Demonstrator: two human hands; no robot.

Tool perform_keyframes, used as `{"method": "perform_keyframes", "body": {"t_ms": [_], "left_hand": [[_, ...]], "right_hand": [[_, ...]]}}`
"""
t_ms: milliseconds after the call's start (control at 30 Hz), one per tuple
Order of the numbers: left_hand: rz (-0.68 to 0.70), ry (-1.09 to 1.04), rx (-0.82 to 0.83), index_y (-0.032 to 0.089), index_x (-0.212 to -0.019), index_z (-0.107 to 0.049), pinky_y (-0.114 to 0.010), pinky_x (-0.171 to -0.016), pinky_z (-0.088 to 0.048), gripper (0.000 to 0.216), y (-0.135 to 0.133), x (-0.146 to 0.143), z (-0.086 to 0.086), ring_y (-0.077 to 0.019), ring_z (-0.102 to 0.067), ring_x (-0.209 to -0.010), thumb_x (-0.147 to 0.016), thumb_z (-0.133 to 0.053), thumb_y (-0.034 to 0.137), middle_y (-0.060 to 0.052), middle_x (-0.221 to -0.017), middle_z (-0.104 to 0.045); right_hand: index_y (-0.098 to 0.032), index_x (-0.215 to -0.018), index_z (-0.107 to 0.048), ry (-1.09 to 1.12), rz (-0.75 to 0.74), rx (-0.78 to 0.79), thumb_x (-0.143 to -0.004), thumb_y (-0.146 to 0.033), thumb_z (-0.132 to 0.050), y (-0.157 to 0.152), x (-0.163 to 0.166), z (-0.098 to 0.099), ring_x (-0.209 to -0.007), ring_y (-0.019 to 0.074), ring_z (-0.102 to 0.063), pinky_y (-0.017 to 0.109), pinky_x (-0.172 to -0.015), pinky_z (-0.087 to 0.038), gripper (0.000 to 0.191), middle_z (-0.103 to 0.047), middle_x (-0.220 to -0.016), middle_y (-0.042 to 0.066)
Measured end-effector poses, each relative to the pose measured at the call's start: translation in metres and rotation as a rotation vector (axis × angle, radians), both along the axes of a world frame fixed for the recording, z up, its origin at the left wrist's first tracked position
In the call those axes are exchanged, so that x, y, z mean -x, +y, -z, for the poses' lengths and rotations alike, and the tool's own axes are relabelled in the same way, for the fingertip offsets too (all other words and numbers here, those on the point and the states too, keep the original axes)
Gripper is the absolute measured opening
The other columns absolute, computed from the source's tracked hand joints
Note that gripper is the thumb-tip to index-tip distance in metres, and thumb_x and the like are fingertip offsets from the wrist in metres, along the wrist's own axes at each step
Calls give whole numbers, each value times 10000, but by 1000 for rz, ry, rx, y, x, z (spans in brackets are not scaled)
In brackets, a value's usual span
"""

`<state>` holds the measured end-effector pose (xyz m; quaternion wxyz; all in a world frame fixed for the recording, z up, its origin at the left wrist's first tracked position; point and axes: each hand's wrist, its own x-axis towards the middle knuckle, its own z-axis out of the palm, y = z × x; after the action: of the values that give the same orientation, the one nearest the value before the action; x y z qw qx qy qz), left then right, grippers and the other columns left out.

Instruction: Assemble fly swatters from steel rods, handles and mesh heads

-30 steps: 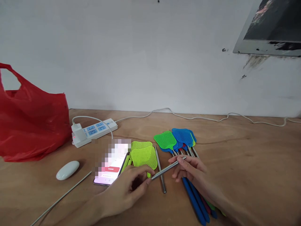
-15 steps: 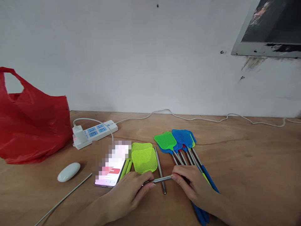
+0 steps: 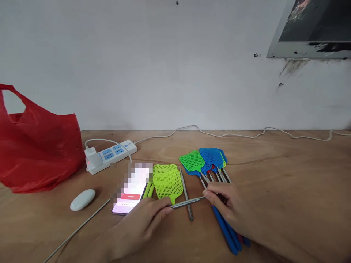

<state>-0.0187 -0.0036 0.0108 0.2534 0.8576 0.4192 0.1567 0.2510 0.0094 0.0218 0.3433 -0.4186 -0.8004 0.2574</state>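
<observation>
Head view: the left hand (image 3: 145, 223) and the right hand (image 3: 229, 204) hold a metal rod (image 3: 186, 203) between them, low in the centre, above the tabletop (image 3: 287, 175). The left grip is closed on the thicker section; the right grip pinches the thinner end between thumb and fingers, which hide the tip. The long axis of the rod runs crosswise, nearly level in the view, its right end slightly higher. A step in diameter shows just left of the right fingertips. The rod crosses in front of a second metal rod (image 3: 184, 186), whose axis points away from the person and leans left at its far end. Yellow-green swatter heads (image 3: 168, 184) lie just beside the second rod on its left, followed by green handles (image 3: 146, 190) and a phone (image 3: 130, 197). A pile of swatters (image 3: 192, 160) lies on the right, heads toward the wall (image 3: 175, 73), blue handles (image 3: 223, 226) toward the person and partly under the right hand. The rear tabletop edge meets the wall. Room for movement extends right of the pile and behind it, up to a white cable (image 3: 255, 137).
</observation>
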Motion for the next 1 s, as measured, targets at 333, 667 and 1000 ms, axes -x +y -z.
{"method": "perform_keyframes", "body": {"t_ms": [333, 667, 1000], "left_hand": [[-24, -9, 28, 233, -905, -556, -271, -638, -388, 366, -5, 2, 2, -186, -596, -714, -1076, -300, 431, 4, -788, -643], [49, 68, -22, 229, -909, -538, -276, -590, -345, 385, -1, -4, 1, -191, -597, -677, -1087, -262, 429, -9, -775, -643], [94, 56, -39, 236, -835, -493, -273, -538, -312, 392, -6, -1, 3, -170, -567, -584, -1087, -249, 410, 7, -706, -613]], "right_hand": [[-220, -811, -492, -313, -87, -266, -1063, -234, -294, -3, -13, 6, -629, 152, -583, 266, -595, -376, 322, -604, -722, 3], [-203, -878, -586, -692, -159, -643, -1017, -361, -526, -1, 0, 1, -722, 227, -620, 350, -685, -387, 219, -670, -765, 25], [-204, -758, -529, -599, -256, -488, -1069, -236, -399, 3, -8, 11, -629, 162, -566, 303, -601, -357, 338, -619, -687, 0]]}}
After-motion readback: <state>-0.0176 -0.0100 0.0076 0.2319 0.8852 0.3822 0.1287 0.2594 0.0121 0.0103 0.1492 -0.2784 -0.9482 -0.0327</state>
